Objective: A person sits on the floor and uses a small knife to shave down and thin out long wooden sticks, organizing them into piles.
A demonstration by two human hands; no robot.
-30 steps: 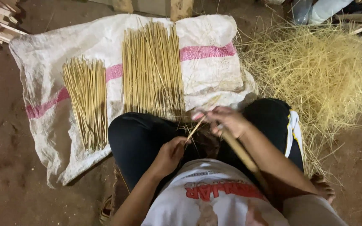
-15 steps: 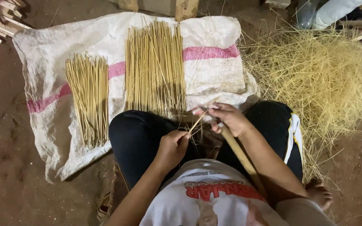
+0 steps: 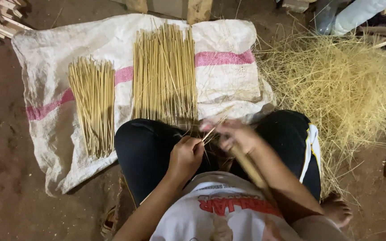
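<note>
Fingers [image 3: 197, 145] of left hand [image 3: 185, 157] pinch thin stick [image 3: 208, 134]; wrist bent.

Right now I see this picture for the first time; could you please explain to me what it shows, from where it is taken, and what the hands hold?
There is no machine here. A camera worn on a person's head looks down at their lap and two bare hands. The person sits on a dirt floor, knees in dark trousers. The left hand pinches a thin pale splinter stick. The right hand is blurred; it seems to grip a thicker tan wooden handle, perhaps a tool. In front lies a white woven sack with a pink stripe, carrying a small bundle of thin yellow sticks and a larger bundle of longer sticks. To the right is a loose heap of straw-like shavings.
</note>
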